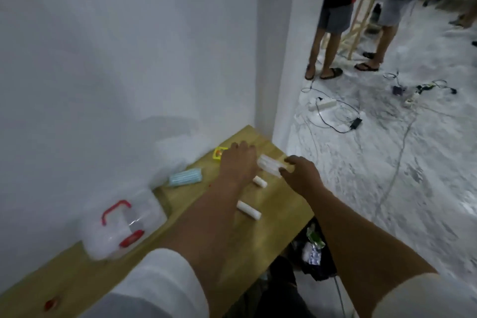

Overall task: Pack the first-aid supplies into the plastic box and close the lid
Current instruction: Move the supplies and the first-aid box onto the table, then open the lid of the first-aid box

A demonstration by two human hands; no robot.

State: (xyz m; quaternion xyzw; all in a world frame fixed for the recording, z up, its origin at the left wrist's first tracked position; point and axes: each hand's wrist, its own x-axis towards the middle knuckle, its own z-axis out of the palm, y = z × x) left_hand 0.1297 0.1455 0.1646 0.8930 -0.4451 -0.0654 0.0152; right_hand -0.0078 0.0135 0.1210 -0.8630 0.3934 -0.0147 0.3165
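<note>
The clear plastic box (124,227) with a red handle and red latch stands at the left of the wooden table (258,240), against the wall. My left hand (238,162) and my right hand (300,175) are both at the far end of the table, each touching one end of a clear plastic packet of white supplies (271,168). Two white gauze rolls (249,209) (259,181) lie loose on the table below my hands. A light blue folded mask pack (185,176) lies by the wall. A small yellow item (219,153) sits beyond it.
A small red object (51,303) lies at the near left of the table. A dark bag with packets (313,250) sits under the table's right edge. On the floor to the right lie cables and power strips (335,111). Other people's legs and a wooden stool (361,8) stand beyond.
</note>
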